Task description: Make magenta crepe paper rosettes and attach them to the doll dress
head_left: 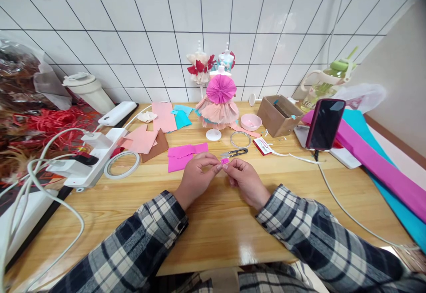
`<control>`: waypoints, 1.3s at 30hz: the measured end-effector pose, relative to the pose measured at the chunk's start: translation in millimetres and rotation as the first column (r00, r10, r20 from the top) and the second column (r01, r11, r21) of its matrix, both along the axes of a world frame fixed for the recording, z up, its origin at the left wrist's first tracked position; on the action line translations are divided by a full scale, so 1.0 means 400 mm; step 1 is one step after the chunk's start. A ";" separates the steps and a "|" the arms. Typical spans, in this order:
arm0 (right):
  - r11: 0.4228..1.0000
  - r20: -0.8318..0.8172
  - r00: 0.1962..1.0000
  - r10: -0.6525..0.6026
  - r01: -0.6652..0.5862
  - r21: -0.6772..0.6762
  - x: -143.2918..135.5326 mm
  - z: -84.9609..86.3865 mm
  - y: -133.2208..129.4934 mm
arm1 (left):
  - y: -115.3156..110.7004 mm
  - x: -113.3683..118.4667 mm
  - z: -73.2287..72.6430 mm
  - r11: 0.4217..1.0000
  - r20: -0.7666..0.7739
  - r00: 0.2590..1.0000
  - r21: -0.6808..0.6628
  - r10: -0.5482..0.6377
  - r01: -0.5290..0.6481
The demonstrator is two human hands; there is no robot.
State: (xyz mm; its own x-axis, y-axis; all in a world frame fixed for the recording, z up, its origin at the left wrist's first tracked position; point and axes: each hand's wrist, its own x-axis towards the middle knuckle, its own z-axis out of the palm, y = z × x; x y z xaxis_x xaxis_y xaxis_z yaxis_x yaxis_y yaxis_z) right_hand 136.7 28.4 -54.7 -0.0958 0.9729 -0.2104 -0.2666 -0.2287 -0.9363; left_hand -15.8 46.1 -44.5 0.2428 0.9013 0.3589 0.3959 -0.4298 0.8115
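Observation:
Between my fingertips is a small piece of magenta crepe paper [225, 161]. My left hand [199, 175] pinches its left side, with thumb and index finger closed. From the right, my right hand [245, 178] pinches the same piece. Just beyond the hands lie black-handled thread snips [235, 152]. Flat magenta paper pieces [179, 156] rest left of my left hand. Farther back stands a small dress form [218, 107] on a white round base, wearing a layered peach and blue paper skirt and a pleated magenta fan on its chest.
Tape rolls [122, 165] [240, 139], a pink bowl [250, 122] and a cardboard box [279, 115] stand around. A phone [325, 124] is propped at right beside long paper strips [382, 160]. A power strip [96, 162] with cables lies at left.

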 end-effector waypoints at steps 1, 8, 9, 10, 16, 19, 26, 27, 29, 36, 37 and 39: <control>1.000 0.000 1.000 0.001 -0.001 0.003 0.001 0.000 0.000 | -0.001 0.000 0.002 1.000 0.005 1.000 0.007 0.003 -0.003; 0.964 -0.076 0.971 0.226 -0.234 -0.123 0.054 -0.011 0.028 | 0.005 -0.034 0.011 0.984 -0.123 0.991 0.178 0.044 -0.022; 0.963 -0.038 0.969 0.244 -0.247 -0.110 0.065 -0.013 0.035 | 0.006 -0.041 0.012 0.974 -0.172 0.985 0.225 0.030 0.010; 0.961 0.017 0.964 0.265 -0.263 -0.086 0.075 -0.014 0.041 | 0.007 -0.047 0.013 0.962 -0.225 0.974 0.267 0.006 0.055; 0.911 0.402 0.847 0.348 -0.406 0.067 0.101 -0.014 0.061 | 0.003 -0.062 0.027 0.874 -0.489 0.856 0.328 -0.166 0.357; 0.839 0.649 0.730 0.215 -0.478 0.260 0.104 -0.014 0.067 | 0.001 -0.059 0.040 0.833 -0.615 0.750 0.262 -0.245 0.487; 0.583 0.907 0.387 -0.164 -0.704 0.406 0.106 0.004 0.053 | -0.003 -0.040 0.045 0.807 -0.742 0.622 0.194 -0.252 0.558; 0.570 0.918 0.342 -0.200 -0.721 0.393 0.104 0.011 0.048 | -0.002 -0.039 0.041 0.807 -0.753 0.612 0.194 -0.241 0.558; 0.560 0.928 0.276 -0.251 -0.741 0.371 0.101 0.023 0.038 | 0.002 -0.040 0.032 0.808 -0.773 0.591 0.186 -0.231 0.559; 0.550 0.921 0.223 -0.320 -0.748 0.372 0.099 0.040 0.021 | 0.009 -0.036 0.016 0.842 -0.769 0.605 0.174 -0.208 0.511; 0.551 0.919 0.215 -0.331 -0.747 0.373 0.097 0.041 0.019 | 0.007 -0.033 0.017 0.852 -0.762 0.617 0.181 -0.195 0.492; 0.553 0.914 0.193 -0.356 -0.746 0.372 0.094 0.042 0.014 | 0.003 -0.028 0.019 0.869 -0.756 0.633 0.190 -0.167 0.457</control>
State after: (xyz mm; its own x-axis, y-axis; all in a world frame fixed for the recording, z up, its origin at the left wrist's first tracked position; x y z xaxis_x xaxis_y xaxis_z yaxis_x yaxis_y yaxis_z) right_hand 174.2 34.1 -37.8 -0.6098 0.7303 0.3079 0.7164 0.6741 -0.1801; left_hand -27.0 47.3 -36.8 0.7897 0.5755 0.2127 0.5617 -0.8176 0.1268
